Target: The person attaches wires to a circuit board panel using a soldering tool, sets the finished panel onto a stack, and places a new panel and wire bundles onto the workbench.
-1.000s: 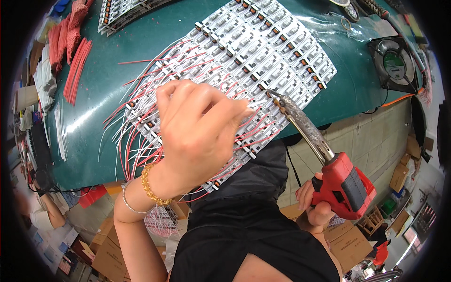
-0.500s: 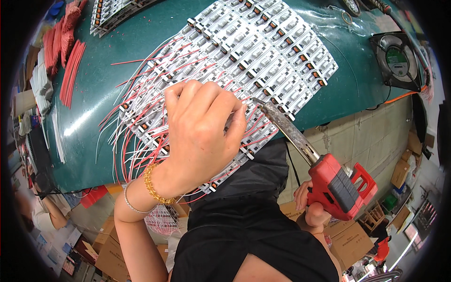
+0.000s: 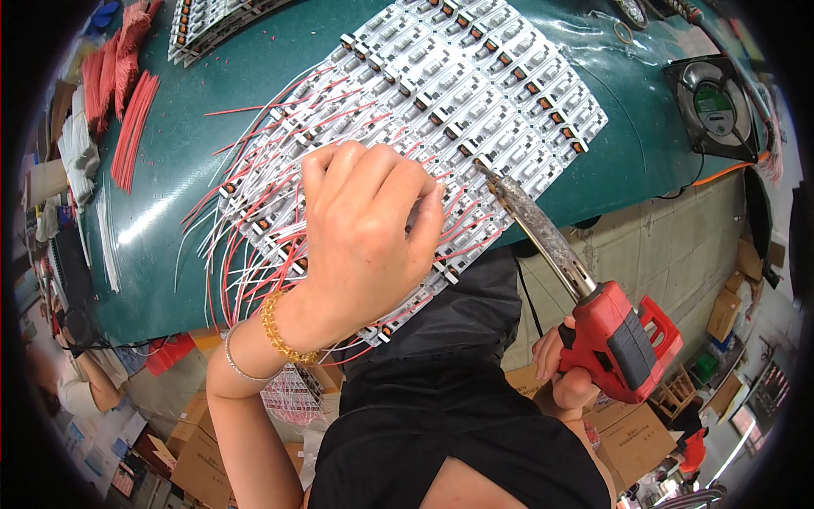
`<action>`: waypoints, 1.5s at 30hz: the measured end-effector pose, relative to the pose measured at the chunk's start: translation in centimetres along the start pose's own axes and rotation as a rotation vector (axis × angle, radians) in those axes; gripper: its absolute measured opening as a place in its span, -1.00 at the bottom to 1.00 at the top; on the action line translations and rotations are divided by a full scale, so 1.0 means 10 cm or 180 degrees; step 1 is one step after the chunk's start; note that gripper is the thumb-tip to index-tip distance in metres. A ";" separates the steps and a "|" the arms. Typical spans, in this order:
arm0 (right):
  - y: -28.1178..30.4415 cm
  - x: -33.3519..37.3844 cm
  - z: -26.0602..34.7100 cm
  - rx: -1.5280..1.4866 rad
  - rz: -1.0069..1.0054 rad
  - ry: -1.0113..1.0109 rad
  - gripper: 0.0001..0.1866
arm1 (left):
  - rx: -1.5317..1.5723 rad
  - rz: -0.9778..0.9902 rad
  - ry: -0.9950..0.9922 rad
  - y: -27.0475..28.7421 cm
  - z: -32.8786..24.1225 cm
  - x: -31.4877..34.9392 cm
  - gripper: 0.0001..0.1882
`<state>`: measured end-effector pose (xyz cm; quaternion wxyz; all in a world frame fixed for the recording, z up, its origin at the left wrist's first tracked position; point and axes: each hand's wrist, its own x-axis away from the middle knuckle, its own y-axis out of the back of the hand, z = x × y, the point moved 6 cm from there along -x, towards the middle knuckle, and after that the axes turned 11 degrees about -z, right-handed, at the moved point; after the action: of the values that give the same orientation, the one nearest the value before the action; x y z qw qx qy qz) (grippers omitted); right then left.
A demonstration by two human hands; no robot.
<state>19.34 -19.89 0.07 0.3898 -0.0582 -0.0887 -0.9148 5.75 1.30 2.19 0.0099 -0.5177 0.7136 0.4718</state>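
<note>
My left hand is closed above a panel of white circuit boards, its thumb and forefinger pinched together. A short bit of red wire shows at the fingertips. Lower right, my right hand grips a soldering gun with a red and black body. The gun's long metal barrel points up and left, its dark tip over the boards, a little right of my left fingertips and apart from them. Many red and white wires spread from the left part of the panel.
Bundles of red wire and white wires lie on the green mat at left. More boards are stacked at the far left. A square fan stands at far right. Cardboard boxes sit below; another person's arm shows at left.
The soldering gun's tip has shifted up and right, away from my left fingertips. My left hand has stayed nearly in place, still pinched.
</note>
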 end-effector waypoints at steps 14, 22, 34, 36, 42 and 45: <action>0.11 0.03 -0.06 -0.0243 0.0185 -0.0526 -0.21 | -0.0074 0.0119 -0.0144 -0.09 -0.11 0.16 -0.84; 0.41 0.22 -0.42 0.0119 -0.0409 -0.0469 -0.73 | -0.0293 -0.0077 -0.0246 -0.13 -0.14 0.19 -0.82; 0.51 0.27 -0.51 0.1035 0.0825 -0.0101 -0.11 | -0.0423 0.0005 -0.0196 -0.12 -0.15 0.17 -0.85; 0.49 0.22 -0.47 0.0306 0.0490 -0.0050 -0.12 | -0.0300 -0.0051 -0.0208 -0.14 -0.15 0.13 -0.85; -0.05 -0.03 -0.07 -0.0769 0.0245 0.0296 -0.09 | -0.0407 0.0029 -0.0202 -0.02 -0.14 0.19 -0.83; -0.07 -0.07 -0.05 -0.0980 0.0377 0.0516 -0.13 | -0.0676 -0.0366 -0.0397 0.35 -0.04 0.25 -0.82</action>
<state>19.32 -19.03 -0.64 0.4354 -0.0483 0.0876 -0.8947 2.18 -0.73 3.53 0.0264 -0.5256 0.6268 0.5746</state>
